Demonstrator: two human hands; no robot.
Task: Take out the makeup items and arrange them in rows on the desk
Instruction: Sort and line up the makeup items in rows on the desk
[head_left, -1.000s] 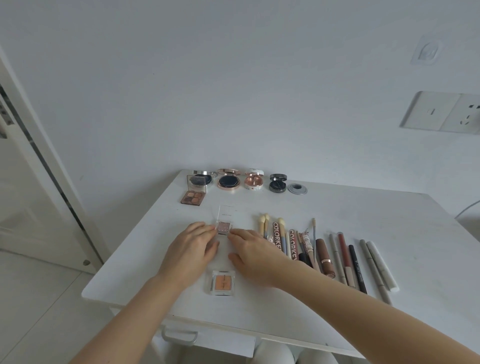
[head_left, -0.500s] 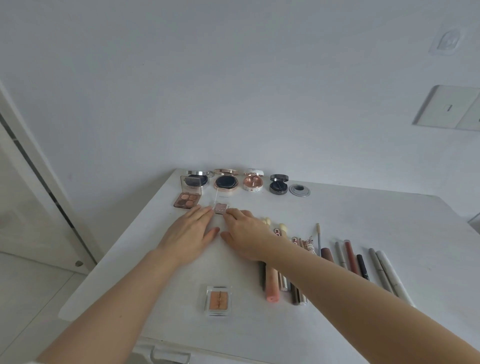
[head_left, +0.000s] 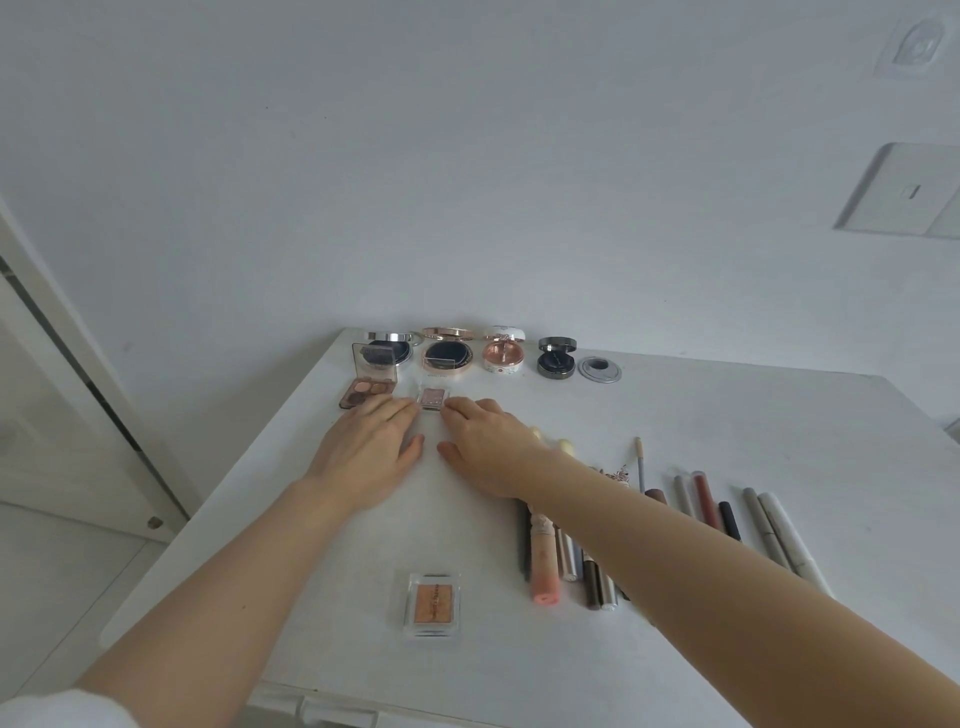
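Small clear-lidded pink glitter eyeshadow pot (head_left: 434, 398): now shifted farther across the white desk (head_left: 727, 415), beside the brown quad palette (head_left: 366, 391); touched by straight fingertips of left hand (head_left: 366, 452) and right hand (head_left: 485, 449). Orange square blush compact (head_left: 432, 603) lies near.

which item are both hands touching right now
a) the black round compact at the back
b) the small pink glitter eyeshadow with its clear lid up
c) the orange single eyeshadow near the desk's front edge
b: the fingertips of the left hand and right hand meet the sides of the small pink glitter eyeshadow; the orange single eyeshadow and black round compact lie untouched.
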